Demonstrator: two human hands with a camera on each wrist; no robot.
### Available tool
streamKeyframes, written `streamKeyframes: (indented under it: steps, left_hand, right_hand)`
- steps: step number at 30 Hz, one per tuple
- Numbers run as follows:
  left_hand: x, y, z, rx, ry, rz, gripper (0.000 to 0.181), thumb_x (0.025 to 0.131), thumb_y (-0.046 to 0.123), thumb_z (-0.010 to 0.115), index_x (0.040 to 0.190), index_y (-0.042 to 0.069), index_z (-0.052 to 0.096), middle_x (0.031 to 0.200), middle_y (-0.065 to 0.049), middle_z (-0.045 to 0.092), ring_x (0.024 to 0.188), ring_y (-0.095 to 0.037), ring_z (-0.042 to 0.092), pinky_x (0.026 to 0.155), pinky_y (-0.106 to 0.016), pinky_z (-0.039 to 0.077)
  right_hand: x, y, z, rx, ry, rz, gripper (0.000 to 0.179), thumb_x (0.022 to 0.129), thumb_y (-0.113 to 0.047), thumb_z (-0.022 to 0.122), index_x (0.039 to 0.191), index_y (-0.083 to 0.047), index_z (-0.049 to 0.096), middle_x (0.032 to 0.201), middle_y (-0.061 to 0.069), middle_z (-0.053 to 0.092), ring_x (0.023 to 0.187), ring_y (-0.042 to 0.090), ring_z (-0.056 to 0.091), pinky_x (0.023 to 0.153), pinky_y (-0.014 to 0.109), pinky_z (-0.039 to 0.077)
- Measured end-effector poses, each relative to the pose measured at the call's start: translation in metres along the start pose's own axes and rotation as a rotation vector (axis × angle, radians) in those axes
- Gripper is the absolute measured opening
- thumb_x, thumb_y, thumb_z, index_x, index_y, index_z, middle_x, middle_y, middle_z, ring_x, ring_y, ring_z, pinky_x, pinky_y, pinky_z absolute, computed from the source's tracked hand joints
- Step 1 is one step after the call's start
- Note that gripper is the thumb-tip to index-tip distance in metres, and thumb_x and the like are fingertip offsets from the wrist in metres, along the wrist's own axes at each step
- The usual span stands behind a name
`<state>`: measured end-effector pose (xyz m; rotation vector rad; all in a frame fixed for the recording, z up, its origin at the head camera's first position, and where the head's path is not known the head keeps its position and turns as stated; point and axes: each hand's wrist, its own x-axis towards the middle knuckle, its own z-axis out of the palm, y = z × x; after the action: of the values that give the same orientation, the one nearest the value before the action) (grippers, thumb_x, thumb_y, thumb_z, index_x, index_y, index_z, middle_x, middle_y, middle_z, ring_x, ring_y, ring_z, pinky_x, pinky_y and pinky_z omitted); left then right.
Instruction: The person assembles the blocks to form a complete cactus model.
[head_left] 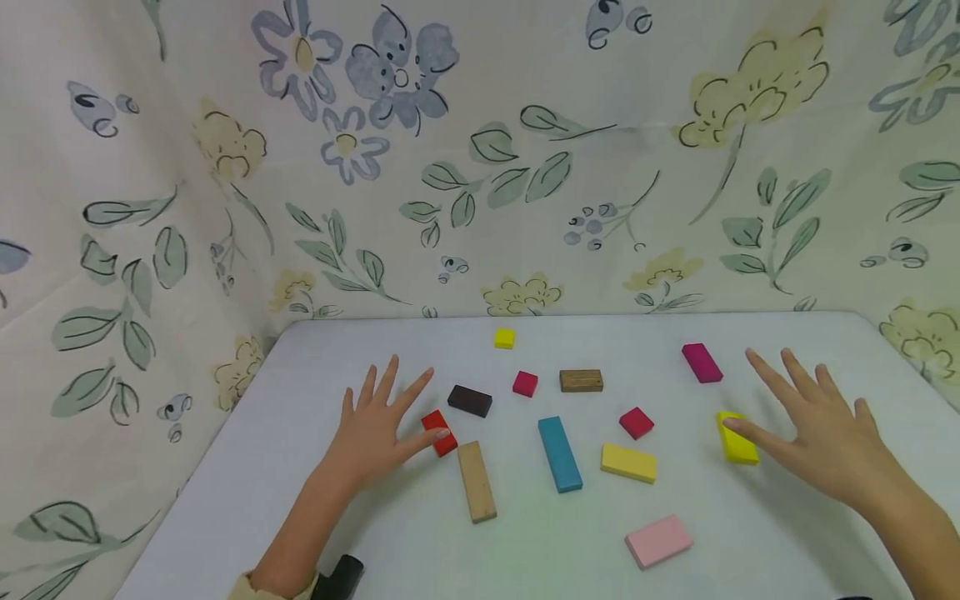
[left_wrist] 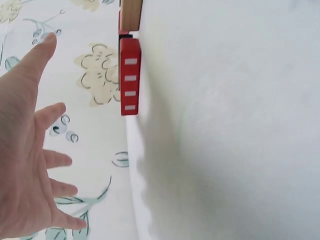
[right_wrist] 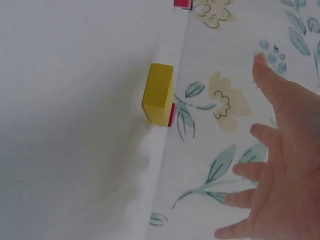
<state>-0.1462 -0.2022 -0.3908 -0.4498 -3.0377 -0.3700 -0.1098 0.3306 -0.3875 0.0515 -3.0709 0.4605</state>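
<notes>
My left hand (head_left: 372, 436) hovers over the left of the white table with its fingers spread and nothing in it. Its thumb overlaps a red block (head_left: 441, 435) in the head view; white marks show on the side of that red block (left_wrist: 130, 77) in the left wrist view. At the right, my right hand (head_left: 828, 437) is likewise spread and holds nothing. The thumb tip overlaps a bright yellow block (head_left: 738, 440), which the right wrist view shows as a thick yellow block (right_wrist: 159, 95) apart from the fingers. A magenta block (head_left: 702, 363) lies just beyond that hand.
Between the hands lie a light wooden block (head_left: 477, 482), a blue block (head_left: 560, 454), a yellow block (head_left: 628, 463), a pink block (head_left: 659, 542), a black block (head_left: 469, 401) and a brown block (head_left: 581, 381). Small red and yellow cubes sit farther back. A floral curtain (head_left: 465, 242) hangs behind.
</notes>
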Motion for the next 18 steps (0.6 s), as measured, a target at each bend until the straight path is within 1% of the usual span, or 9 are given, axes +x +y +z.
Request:
streamKeyframes:
  steps: [2,5,8,10,12,15,16,18]
  left_hand:
    - [-0.003,0.002,0.000,-0.006,0.011,0.026,0.082,0.092,0.066,0.067,0.163,0.032,0.042,0.174,-0.019,0.024,0.157,-0.054,0.021,0.116,-0.083,0.021]
    - [-0.008,0.005,0.000,0.001,0.014,0.052,0.082,0.090,0.066,0.070,0.159,0.027,0.050,0.170,-0.018,0.034,0.152,-0.050,0.033,0.115,-0.079,0.029]
    - [-0.012,0.010,-0.001,-0.023,-0.009,0.053,0.083,0.089,0.066,0.072,0.157,0.022,0.053,0.166,-0.016,0.041,0.146,-0.046,0.041,0.114,-0.074,0.036]
    - [-0.014,0.012,0.000,-0.054,-0.008,0.060,0.082,0.088,0.066,0.074,0.155,0.021,0.056,0.161,-0.014,0.047,0.141,-0.042,0.046,0.112,-0.070,0.041]
    - [-0.017,0.015,0.001,-0.089,0.005,0.071,0.080,0.087,0.065,0.077,0.150,0.019,0.061,0.153,-0.011,0.054,0.134,-0.036,0.052,0.107,-0.064,0.046]
    - [-0.020,0.019,0.004,-0.129,0.032,0.104,0.075,0.084,0.063,0.082,0.142,0.017,0.068,0.136,-0.004,0.061,0.120,-0.025,0.057,0.098,-0.052,0.052]
    - [-0.021,0.020,0.005,-0.140,0.033,0.111,0.073,0.083,0.062,0.083,0.139,0.016,0.070,0.130,-0.002,0.062,0.115,-0.021,0.057,0.095,-0.048,0.054]
    - [-0.022,0.023,0.004,-0.174,0.008,0.112,0.070,0.082,0.059,0.085,0.136,0.016,0.072,0.120,0.001,0.062,0.107,-0.016,0.057,0.089,-0.040,0.056]
  right_hand:
    - [0.001,-0.005,-0.002,0.012,-0.001,-0.018,0.103,0.097,-0.059,0.067,0.171,-0.023,0.005,0.168,0.039,0.006,0.147,0.072,0.002,0.102,0.095,0.003]
    - [0.001,-0.012,-0.003,0.020,0.007,-0.046,0.103,0.097,-0.056,0.070,0.171,-0.022,0.008,0.169,0.037,0.010,0.146,0.072,0.008,0.101,0.095,0.008]
    - [0.002,-0.016,-0.002,0.033,0.015,-0.076,0.104,0.096,-0.054,0.073,0.171,-0.021,0.010,0.169,0.036,0.014,0.146,0.071,0.013,0.101,0.095,0.011]
    - [0.003,-0.019,-0.001,0.046,0.013,-0.094,0.105,0.094,-0.054,0.074,0.171,-0.019,0.012,0.168,0.036,0.018,0.147,0.069,0.016,0.102,0.094,0.012]
    - [0.006,-0.024,0.000,0.067,0.009,-0.116,0.105,0.094,-0.053,0.075,0.171,-0.017,0.014,0.168,0.035,0.021,0.148,0.067,0.018,0.103,0.092,0.014]
    - [0.010,-0.035,0.000,0.088,0.007,-0.146,0.104,0.093,-0.051,0.078,0.170,-0.013,0.020,0.167,0.034,0.026,0.148,0.063,0.026,0.104,0.089,0.023]
    - [0.012,-0.039,0.000,0.098,0.003,-0.156,0.103,0.093,-0.050,0.078,0.170,-0.012,0.021,0.167,0.033,0.028,0.147,0.062,0.028,0.103,0.088,0.026]
    - [0.014,-0.047,-0.001,0.130,0.001,-0.175,0.101,0.092,-0.047,0.080,0.169,-0.011,0.025,0.165,0.032,0.034,0.144,0.059,0.035,0.103,0.085,0.032]
